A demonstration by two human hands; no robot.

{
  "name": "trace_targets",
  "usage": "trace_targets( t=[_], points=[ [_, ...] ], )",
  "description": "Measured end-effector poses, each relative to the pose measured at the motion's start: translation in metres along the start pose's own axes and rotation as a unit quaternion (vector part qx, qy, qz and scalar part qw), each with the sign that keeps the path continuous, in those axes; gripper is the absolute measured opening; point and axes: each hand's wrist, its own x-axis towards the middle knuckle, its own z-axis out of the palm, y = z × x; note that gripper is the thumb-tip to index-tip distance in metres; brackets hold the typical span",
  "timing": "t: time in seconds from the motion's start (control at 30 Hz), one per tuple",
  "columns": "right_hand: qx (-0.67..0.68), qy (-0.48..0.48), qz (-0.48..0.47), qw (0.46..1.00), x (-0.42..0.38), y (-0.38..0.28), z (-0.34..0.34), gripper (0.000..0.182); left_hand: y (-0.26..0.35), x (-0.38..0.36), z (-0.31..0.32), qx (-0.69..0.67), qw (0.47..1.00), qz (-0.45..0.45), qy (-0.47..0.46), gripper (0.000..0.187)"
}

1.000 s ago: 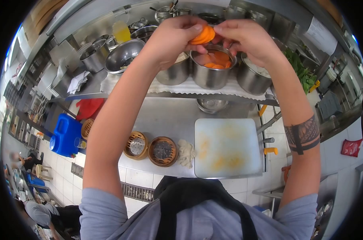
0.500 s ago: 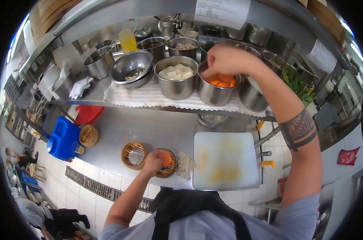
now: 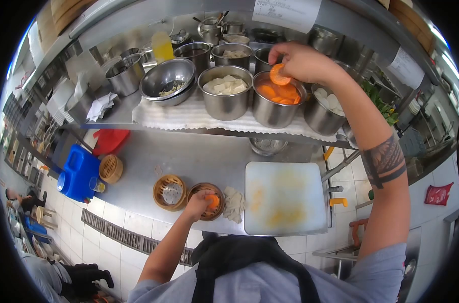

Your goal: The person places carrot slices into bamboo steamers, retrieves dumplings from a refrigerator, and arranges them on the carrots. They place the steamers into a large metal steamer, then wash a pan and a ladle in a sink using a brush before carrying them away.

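While the right hand [image 3: 304, 63] is pinching carrot [image 3: 280, 75], the left hand [image 3: 197, 206] is holding orange slices [image 3: 213, 203] near the table's [image 3: 133, 171] front edge.

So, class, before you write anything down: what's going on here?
A person is handling carrot slices with both bare hands. The right hand holds a carrot slice above a metal pot of similar slices on the shelf. The left hand holds more orange slices at a bamboo steamer basket on the counter; whether they touch its base is hard to tell. A second basket stands to its left, a white cutting board to its right.
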Motion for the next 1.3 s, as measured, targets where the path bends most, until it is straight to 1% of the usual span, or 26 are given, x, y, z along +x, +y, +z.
trace_targets(
  t=[0.07, 0.1, 0.17, 0.2, 0.3, 0.43, 0.5, 0.53, 0.57, 0.6, 0.63, 0.7, 0.73, 0.77, 0.83, 0.87, 0.9, 0.97, 1.0, 1.03, 1.1, 1.17, 1.2, 1.23, 1.27, 1.3],
  points=[
    [-0.054, 0.040, -0.074, 0.995, -0.006, -0.003, -0.002, 0.020, 0.005, -0.006, 0.001, -0.046, 0.998, -0.044, -0.025, 0.035],
    [-0.054, 0.042, -0.073, 0.995, -0.003, -0.001, 0.000, 0.020, 0.005, -0.006, 0.002, -0.045, 0.998, -0.043, -0.026, 0.035],
    [-0.197, -0.027, -0.090, 0.976, 0.006, 0.002, 0.011, 0.022, 0.004, -0.007, 0.005, -0.091, 0.992, -0.082, -0.035, 0.035],
    [-0.251, -0.095, -0.025, 0.963, -0.001, -0.020, 0.011, 0.026, 0.005, -0.009, 0.007, -0.091, 0.992, -0.082, -0.034, 0.035],
    [-0.251, -0.114, -0.018, 0.961, 0.005, -0.023, 0.025, 0.028, 0.009, -0.015, 0.013, -0.081, 0.993, -0.086, -0.029, 0.035],
    [-0.234, -0.131, 0.000, 0.964, 0.011, -0.017, 0.013, 0.029, 0.009, -0.017, 0.011, -0.081, 0.993, -0.079, -0.034, 0.035],
    [-0.105, -0.086, -0.021, 0.990, 0.006, -0.010, -0.003, 0.026, 0.006, -0.019, 0.007, -0.078, 0.994, -0.076, -0.031, 0.035],
    [-0.105, -0.089, -0.022, 0.990, 0.006, -0.005, -0.007, 0.026, 0.005, -0.019, 0.005, -0.082, 0.994, -0.073, -0.028, 0.033],
    [-0.098, -0.061, -0.039, 0.993, 0.006, -0.001, -0.011, 0.025, 0.004, -0.019, 0.003, -0.087, 0.993, -0.070, -0.024, 0.031],
    [-0.090, -0.033, -0.055, 0.994, 0.003, 0.002, -0.013, 0.024, 0.002, -0.020, 0.001, -0.081, 0.995, -0.052, -0.019, 0.037],
    [-0.089, -0.037, -0.055, 0.994, 0.000, 0.005, -0.015, 0.024, 0.002, -0.019, -0.002, -0.083, 0.995, -0.055, -0.018, 0.037],
    [-0.011, 0.025, -0.075, 0.997, -0.008, 0.009, -0.015, 0.027, -0.002, -0.017, -0.008, -0.074, 0.996, -0.041, -0.018, 0.040],
    [-0.052, 0.032, -0.062, 0.996, -0.011, 0.009, -0.019, 0.027, -0.009, -0.014, -0.011, -0.060, 0.998, -0.003, -0.024, 0.040],
    [-0.087, 0.033, -0.052, 0.994, -0.014, 0.009, -0.022, 0.026, -0.002, -0.017, -0.012, -0.076, 0.997, 0.003, -0.022, 0.037],
    [-0.147, 0.125, -0.070, 0.979, -0.019, 0.024, -0.022, 0.025, -0.003, -0.014, -0.023, -0.033, 0.999, -0.007, 0.002, 0.034],
    [-0.151, 0.143, -0.067, 0.976, -0.061, -0.024, -0.012, 0.024, -0.008, -0.013, -0.022, -0.105, 0.993, 0.025, 0.038, 0.027],
    [-0.159, 0.168, -0.059, 0.971, -0.102, -0.065, 0.000, 0.026, 0.002, -0.017, -0.023, -0.094, 0.994, 0.019, 0.046, 0.025],
    [-0.012, 0.281, -0.069, 0.957, -0.092, -0.002, -0.003, 0.023, 0.020, -0.027, -0.025, -0.085, 0.995, -0.012, 0.043, 0.026],
    [0.020, 0.234, -0.049, 0.971, -0.108, 0.004, 0.003, 0.022, 0.022, -0.028, -0.028, -0.107, 0.994, 0.002, 0.024, 0.027],
    [0.052, 0.189, -0.030, 0.980, -0.132, 0.002, 0.013, 0.021, 0.022, -0.026, -0.033, -0.129, 0.991, 0.019, 0.004, 0.028],
    [0.237, 0.113, -0.049, 0.964, -0.164, -0.027, 0.090, 0.007, 0.014, -0.017, -0.051, -0.117, 0.993, 0.014, -0.007, 0.031],
    [0.162, 0.078, -0.123, 0.976, -0.170, -0.030, 0.178, 0.008, 0.011, -0.007, -0.069, -0.036, 0.998, 0.005, -0.055, 0.032],
    [0.194, 0.042, -0.063, 0.978, -0.174, -0.031, 0.228, 0.009, 0.012, -0.002, -0.077, -0.029, 0.997, 0.002, -0.065, 0.032],
    [0.157, 0.045, -0.039, 0.986, -0.173, -0.032, 0.277, 0.007, 0.013, 0.003, -0.084, 0.016, 0.997, 0.005, -0.069, 0.031],
    [0.097, 0.077, -0.062, 0.990, -0.168, -0.029, 0.328, 0.006, 0.013, 0.006, -0.091, 0.061, 0.995, 0.007, -0.073, 0.030],
    [0.036, 0.106, -0.083, 0.990, -0.162, -0.026, 0.374, 0.004, 0.015, 0.008, -0.097, 0.067, 0.994, 0.000, -0.086, 0.030]
  ],
)
